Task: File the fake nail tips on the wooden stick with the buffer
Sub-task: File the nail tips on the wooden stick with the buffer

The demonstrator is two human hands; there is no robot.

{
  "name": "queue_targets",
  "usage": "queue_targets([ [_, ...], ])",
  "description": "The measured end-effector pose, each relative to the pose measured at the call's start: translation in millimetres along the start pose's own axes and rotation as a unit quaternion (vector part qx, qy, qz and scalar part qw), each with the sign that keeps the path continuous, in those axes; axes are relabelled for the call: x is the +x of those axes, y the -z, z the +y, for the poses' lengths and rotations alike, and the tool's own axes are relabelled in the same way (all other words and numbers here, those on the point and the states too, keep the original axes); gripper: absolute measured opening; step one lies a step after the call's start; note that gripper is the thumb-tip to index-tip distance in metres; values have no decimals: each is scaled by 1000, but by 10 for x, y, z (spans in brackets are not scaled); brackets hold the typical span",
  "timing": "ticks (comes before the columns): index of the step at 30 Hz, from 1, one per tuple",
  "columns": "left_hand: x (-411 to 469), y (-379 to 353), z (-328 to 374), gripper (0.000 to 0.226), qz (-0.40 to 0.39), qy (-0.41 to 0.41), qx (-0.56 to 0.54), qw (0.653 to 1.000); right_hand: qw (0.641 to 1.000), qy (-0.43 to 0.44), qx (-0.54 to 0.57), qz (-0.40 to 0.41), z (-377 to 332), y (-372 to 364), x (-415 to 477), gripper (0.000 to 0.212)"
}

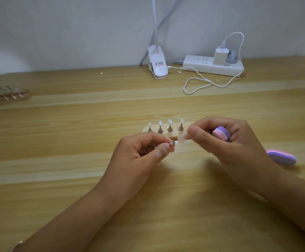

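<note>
A small wooden stick (149,128) lies on the table with several clear nail tips (169,122) standing on metal pegs. In front of it my left hand (140,153) pinches a small metal peg holder (172,143) between thumb and fingers. My right hand (226,140) pinches a clear nail tip (182,137) at the end of that holder with thumb and forefinger. The same hand keeps a pink and purple striped buffer (220,133) tucked under its curled fingers.
A second pink and purple buffer (282,157) lies on the table just right of my right hand. Another wooden stand with nail tips (4,95) sits at far left. At the back stand a white clip lamp (158,65), a power strip (211,67) and a looping white cable (199,84).
</note>
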State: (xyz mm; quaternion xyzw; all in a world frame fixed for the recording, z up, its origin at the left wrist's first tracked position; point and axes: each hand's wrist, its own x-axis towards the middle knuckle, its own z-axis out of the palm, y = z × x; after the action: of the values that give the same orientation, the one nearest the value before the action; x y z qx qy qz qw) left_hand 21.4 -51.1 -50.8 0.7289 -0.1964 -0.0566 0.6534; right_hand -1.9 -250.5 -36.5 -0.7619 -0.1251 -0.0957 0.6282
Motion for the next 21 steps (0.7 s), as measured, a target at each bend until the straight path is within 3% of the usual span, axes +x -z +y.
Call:
queue_targets([
  [10, -11, -28, 2, 13, -16, 3, -49, 999, 997, -39, 63, -24, 21, -64, -14, 18],
  [21, -17, -45, 19, 16, -15, 15, -43, 999, 992, 44, -113, 25, 85, -143, -62, 18],
])
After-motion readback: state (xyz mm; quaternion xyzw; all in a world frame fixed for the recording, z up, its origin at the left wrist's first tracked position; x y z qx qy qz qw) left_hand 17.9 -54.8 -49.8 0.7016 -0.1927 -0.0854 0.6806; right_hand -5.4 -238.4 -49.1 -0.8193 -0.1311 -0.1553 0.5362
